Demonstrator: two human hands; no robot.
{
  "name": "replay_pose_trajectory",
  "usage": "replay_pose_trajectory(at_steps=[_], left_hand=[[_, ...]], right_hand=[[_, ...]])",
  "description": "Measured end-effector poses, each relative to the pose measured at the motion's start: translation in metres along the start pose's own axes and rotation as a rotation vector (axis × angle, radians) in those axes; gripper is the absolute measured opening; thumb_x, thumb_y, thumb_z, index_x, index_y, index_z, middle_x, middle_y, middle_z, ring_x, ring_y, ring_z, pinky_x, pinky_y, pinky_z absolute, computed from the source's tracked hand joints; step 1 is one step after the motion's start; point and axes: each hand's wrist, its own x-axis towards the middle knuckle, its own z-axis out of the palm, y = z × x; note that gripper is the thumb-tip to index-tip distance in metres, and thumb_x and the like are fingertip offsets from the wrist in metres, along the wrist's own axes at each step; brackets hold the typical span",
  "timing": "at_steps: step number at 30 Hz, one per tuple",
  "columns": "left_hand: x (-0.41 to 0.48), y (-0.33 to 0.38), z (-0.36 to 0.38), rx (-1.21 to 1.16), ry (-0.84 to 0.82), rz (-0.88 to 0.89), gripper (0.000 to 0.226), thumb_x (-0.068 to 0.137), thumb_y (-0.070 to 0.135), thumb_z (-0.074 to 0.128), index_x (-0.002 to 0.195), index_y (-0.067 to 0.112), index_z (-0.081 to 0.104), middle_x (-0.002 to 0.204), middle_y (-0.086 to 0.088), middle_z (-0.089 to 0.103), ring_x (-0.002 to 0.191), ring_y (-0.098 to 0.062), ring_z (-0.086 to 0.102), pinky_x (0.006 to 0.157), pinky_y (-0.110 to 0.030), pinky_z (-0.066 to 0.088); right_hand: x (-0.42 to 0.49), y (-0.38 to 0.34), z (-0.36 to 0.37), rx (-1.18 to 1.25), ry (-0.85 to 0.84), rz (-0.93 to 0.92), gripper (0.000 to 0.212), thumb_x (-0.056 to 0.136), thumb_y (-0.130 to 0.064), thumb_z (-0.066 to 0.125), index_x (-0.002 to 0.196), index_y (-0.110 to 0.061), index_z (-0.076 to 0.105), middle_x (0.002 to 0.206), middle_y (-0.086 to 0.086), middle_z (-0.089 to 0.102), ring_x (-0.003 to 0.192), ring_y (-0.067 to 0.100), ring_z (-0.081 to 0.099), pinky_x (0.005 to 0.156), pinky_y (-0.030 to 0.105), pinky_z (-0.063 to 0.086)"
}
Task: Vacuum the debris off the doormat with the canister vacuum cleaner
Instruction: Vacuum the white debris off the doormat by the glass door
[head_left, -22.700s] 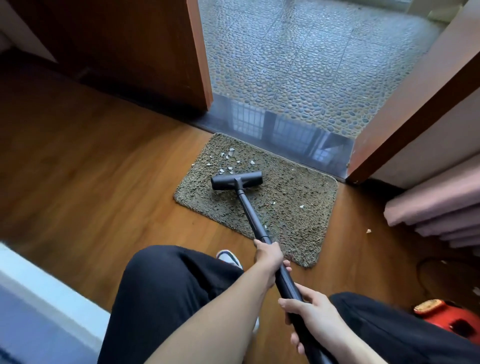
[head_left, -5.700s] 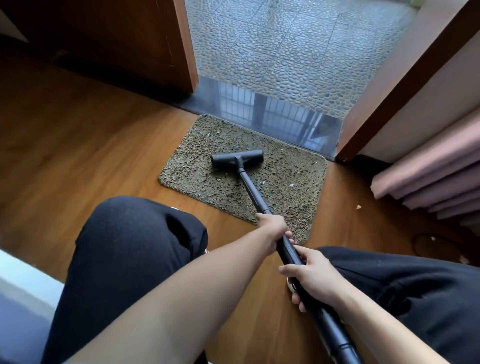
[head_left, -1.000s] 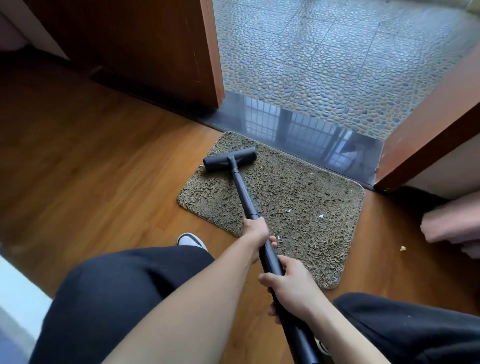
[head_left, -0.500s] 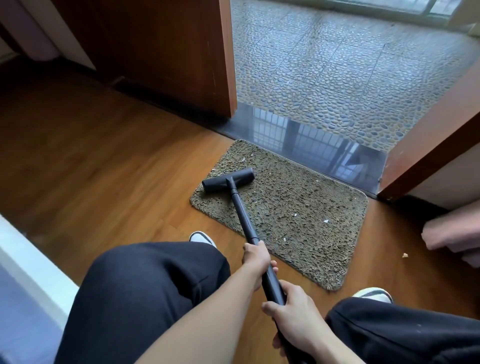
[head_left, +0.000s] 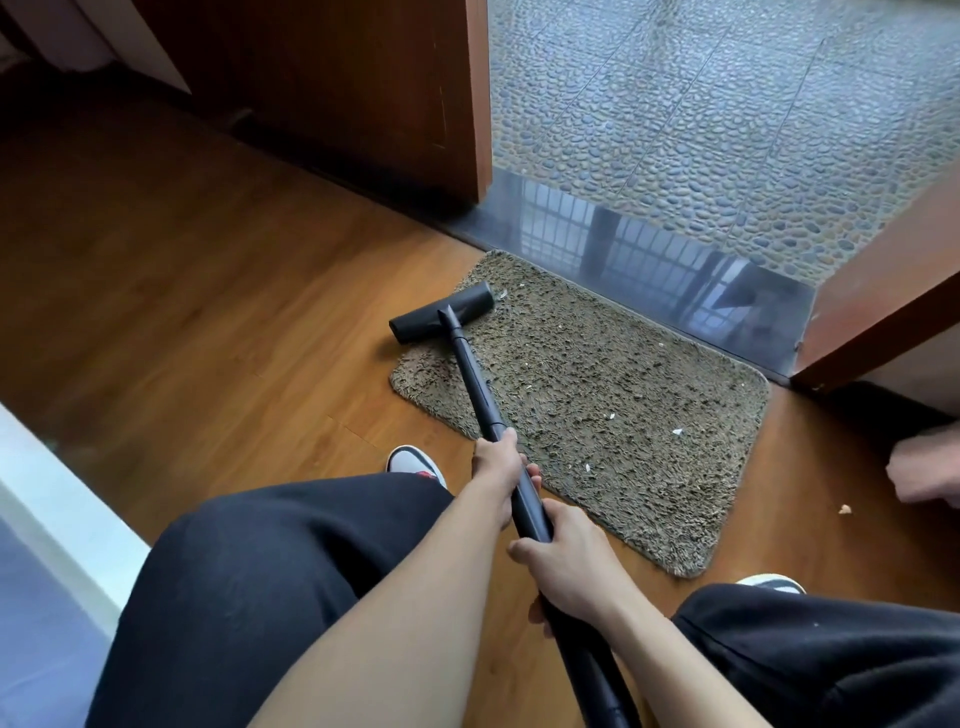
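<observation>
Black wand (head_left: 475, 384) clamped in both hands: left hand (head_left: 498, 470) curled round it at the doormat (head_left: 623, 415) near edge to steer, right hand (head_left: 566, 566) wrapped further back to push. Floor head (head_left: 441, 313) set on the doormat's far-left corner, partly overhanging onto wood floor (head_left: 208, 312), probably to catch edge grit. White flecks (head_left: 678, 431) scattered over the doormat's right half; one crumb (head_left: 845, 510) beyond its right edge. Canister out of view.

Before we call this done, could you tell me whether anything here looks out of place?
Yes: white scraps dot the right half of the doormat, and one crumb lies off it on the wood floor.
</observation>
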Motion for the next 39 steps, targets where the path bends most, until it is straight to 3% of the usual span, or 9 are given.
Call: replay_pose_trajectory(at_steps=[10,21,25,30,36,39], left_hand=[[0.005,0.012,0.003,-0.071,-0.024,0.018,0.023,0.104,0.022,0.048,0.119,0.007,0.040,0.071,-0.007,0.046,0.049,-0.016,0.049,0.043,-0.024,0.045],[-0.035,-0.023,0.010,0.015,-0.083,0.027,0.020,0.101,0.017,0.049,0.113,0.005,0.039,0.080,-0.011,0.048,0.053,-0.021,0.053,0.050,-0.031,0.052],[-0.050,-0.039,0.024,0.068,-0.139,0.031,0.028,0.102,0.020,0.051,0.120,0.004,0.038,0.083,-0.011,0.048,0.054,-0.019,0.056,0.047,-0.029,0.055],[-0.063,-0.055,0.050,0.056,-0.214,0.014,0.019,0.102,0.015,0.049,0.113,0.008,0.036,0.077,-0.009,0.045,0.048,-0.015,0.053,0.044,-0.026,0.052],[-0.058,-0.052,0.069,-0.010,-0.187,0.018,0.023,0.103,0.016,0.047,0.123,0.009,0.037,0.074,-0.008,0.044,0.041,-0.013,0.051,0.043,-0.025,0.049],[-0.049,-0.040,0.074,-0.036,-0.180,0.040,0.017,0.104,0.014,0.045,0.118,0.009,0.038,0.075,-0.008,0.043,0.043,-0.014,0.049,0.042,-0.024,0.048]], right_hand=[[0.023,-0.008,-0.003,0.084,-0.021,-0.007,0.008,0.087,-0.010,0.062,0.094,-0.011,0.058,0.080,0.014,0.060,0.041,0.030,0.064,0.036,0.028,0.047],[-0.034,0.027,-0.019,0.113,-0.015,-0.009,0.014,0.088,-0.011,0.065,0.097,-0.021,0.061,0.076,0.009,0.058,0.039,0.025,0.061,0.036,0.028,0.047],[-0.057,0.052,-0.029,0.170,-0.002,0.024,0.022,0.088,-0.013,0.065,0.104,-0.027,0.062,0.077,0.010,0.057,0.042,0.027,0.062,0.039,0.029,0.048],[-0.068,0.073,-0.039,0.258,0.048,0.049,0.019,0.089,-0.012,0.065,0.101,-0.027,0.063,0.071,0.012,0.057,0.041,0.028,0.062,0.039,0.030,0.048],[-0.050,0.074,-0.049,0.284,0.062,0.052,0.019,0.089,-0.012,0.064,0.100,-0.027,0.062,0.074,0.010,0.059,0.042,0.027,0.062,0.041,0.032,0.050],[-0.033,0.067,-0.053,0.297,0.048,0.042,0.016,0.089,-0.012,0.064,0.098,-0.025,0.062,0.073,0.010,0.056,0.042,0.027,0.062,0.042,0.032,0.050]])
